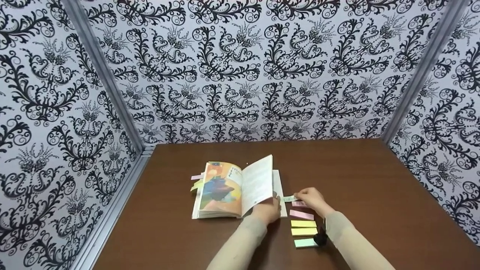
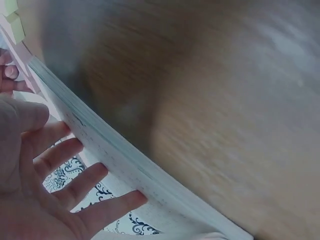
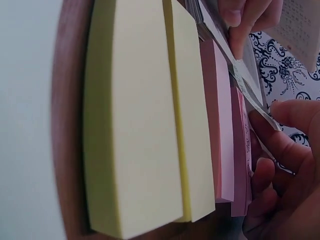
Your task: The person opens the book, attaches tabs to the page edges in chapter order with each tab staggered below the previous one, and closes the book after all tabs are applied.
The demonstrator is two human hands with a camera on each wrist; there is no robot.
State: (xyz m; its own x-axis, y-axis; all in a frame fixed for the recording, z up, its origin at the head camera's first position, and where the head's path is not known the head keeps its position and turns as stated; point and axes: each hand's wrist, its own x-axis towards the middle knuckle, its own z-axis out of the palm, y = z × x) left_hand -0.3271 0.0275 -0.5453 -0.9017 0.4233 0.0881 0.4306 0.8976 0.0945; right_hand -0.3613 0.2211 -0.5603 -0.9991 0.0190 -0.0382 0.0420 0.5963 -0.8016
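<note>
An open book lies mid-table, its left page showing a colourful picture and several right-hand pages standing up. My left hand rests at the book's lower right corner. In the left wrist view its straight, spread fingers lie against the page block. Just right of the book, my right hand pinches a small pale green sticky note close to the page edge. The right wrist view shows that note as a thin strip between the fingertips.
Sticky-note pads lie in a column right of the book: pink, two yellow and green. Close up they appear as yellow pads and a pink pad. Coloured tabs stick out of the book's left edge. Patterned walls enclose the brown table.
</note>
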